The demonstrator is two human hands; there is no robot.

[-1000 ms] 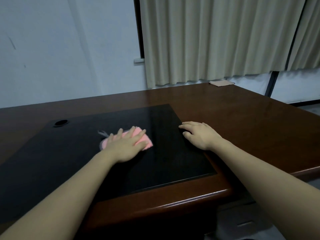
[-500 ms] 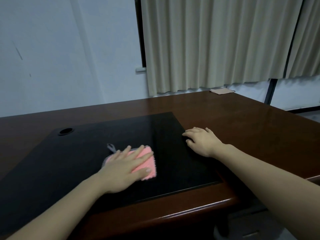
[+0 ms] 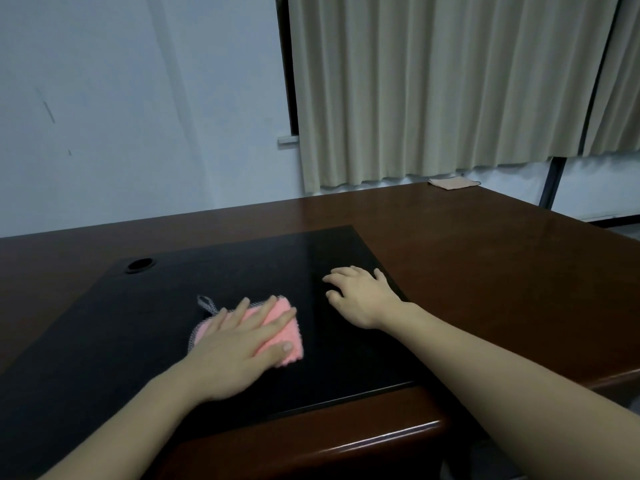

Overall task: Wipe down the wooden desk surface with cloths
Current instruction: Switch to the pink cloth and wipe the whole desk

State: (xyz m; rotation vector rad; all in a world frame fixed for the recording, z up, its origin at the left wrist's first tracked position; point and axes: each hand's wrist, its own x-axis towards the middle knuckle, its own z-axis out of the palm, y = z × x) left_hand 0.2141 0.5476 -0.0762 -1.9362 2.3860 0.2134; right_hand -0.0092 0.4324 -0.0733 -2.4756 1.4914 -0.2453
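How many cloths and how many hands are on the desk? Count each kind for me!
Cloths: 2, the pink cloth under the left hand and the beige cloth at the far corner.
Hands: 2, the left hand and the right hand.
Total: 4.

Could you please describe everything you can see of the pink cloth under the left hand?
The pink cloth is a small, fuzzy, roughly square pad with a grey mesh underside showing at its left edge and a grey hanging loop trailing toward the far left. It lies flat on the black desk mat, pressed down by the open left hand, whose fingers cover most of it; only its right part shows.
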